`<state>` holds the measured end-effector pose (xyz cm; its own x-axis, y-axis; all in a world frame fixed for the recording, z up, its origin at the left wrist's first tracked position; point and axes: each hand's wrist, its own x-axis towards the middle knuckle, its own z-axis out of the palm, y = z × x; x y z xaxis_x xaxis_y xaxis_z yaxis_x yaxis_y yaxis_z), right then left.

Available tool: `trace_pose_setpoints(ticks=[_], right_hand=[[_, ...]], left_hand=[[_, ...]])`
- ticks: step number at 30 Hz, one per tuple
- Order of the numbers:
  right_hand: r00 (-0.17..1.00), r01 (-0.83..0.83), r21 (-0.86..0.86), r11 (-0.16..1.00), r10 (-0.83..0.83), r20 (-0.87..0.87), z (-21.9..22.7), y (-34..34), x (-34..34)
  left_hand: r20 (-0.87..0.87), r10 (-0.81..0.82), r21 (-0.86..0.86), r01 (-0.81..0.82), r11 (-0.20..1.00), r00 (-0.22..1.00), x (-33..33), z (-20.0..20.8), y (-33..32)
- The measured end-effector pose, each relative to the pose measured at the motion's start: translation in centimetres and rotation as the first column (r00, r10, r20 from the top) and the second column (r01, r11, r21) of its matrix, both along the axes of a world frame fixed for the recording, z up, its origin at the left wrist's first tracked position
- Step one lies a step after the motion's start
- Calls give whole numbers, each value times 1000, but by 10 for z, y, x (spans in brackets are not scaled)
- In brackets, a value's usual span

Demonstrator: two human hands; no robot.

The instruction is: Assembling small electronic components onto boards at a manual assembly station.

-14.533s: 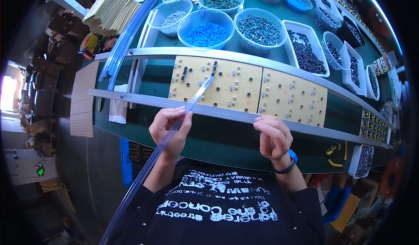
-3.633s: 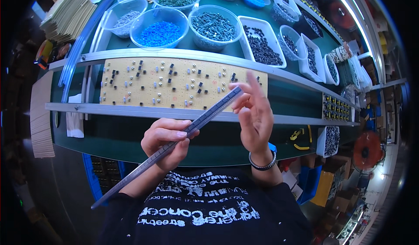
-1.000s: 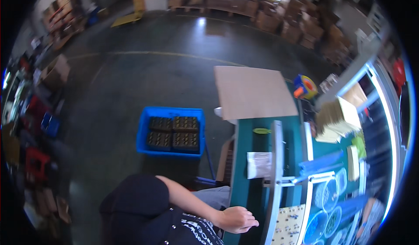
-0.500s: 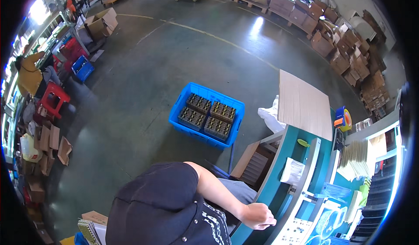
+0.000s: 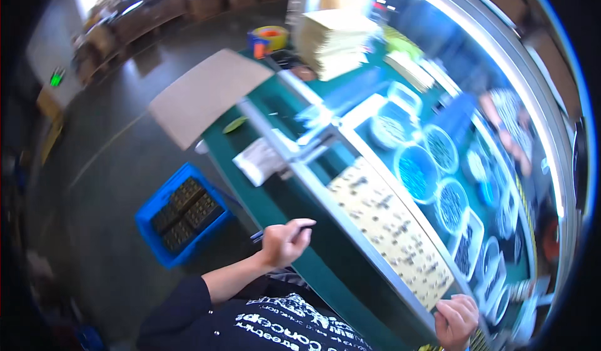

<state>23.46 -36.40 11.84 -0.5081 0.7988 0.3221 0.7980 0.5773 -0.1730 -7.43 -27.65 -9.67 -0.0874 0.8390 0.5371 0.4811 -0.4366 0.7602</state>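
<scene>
My left hand is closed above the green bench top, with thumb and forefinger pinched together. A small dark tip shows at the fingers; what it belongs to is not clear. My right hand is at the lower right with its fingers curled in, beside the near end of a pale yellow board. Whatever may be inside it is hidden. Many small dark parts are spread over that board, which lies along a metal rail.
Round tubs of small parts stand beyond the board. Farther off are a stack of cream sheets, tape rolls and a cardboard sheet. A blue crate of dark blocks sits on the floor. Another person's arms appear across the bench.
My view has swung right toward the bench, so the crate now appears lower left. My right hand has come into view. The left hand stays closed over the bench.
</scene>
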Motion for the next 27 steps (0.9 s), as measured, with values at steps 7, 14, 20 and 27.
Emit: trace_pose_setpoints(ticks=[7, 14, 20, 27], right_hand=[[901, 324, 121, 938, -267, -343, -75, -78, 41], [638, 376, 100, 921, -179, -749, -153, -87, 5], [520, 414, 202, 888, -49, -853, -162, -74, -29], [557, 448, 337, 828, 36, -830, -184, -66, -54]], left_hand=[[55, -219, 22, 218, 976, 974, 28, 18, -27], [42, -383, 38, 381, 924, 923, 79, 21, -43], [-142, -446, -35, 446, 894, 884, 70, -44, -5], [-183, -662, -172, 640, 749, 727, 107, -77, 26]])
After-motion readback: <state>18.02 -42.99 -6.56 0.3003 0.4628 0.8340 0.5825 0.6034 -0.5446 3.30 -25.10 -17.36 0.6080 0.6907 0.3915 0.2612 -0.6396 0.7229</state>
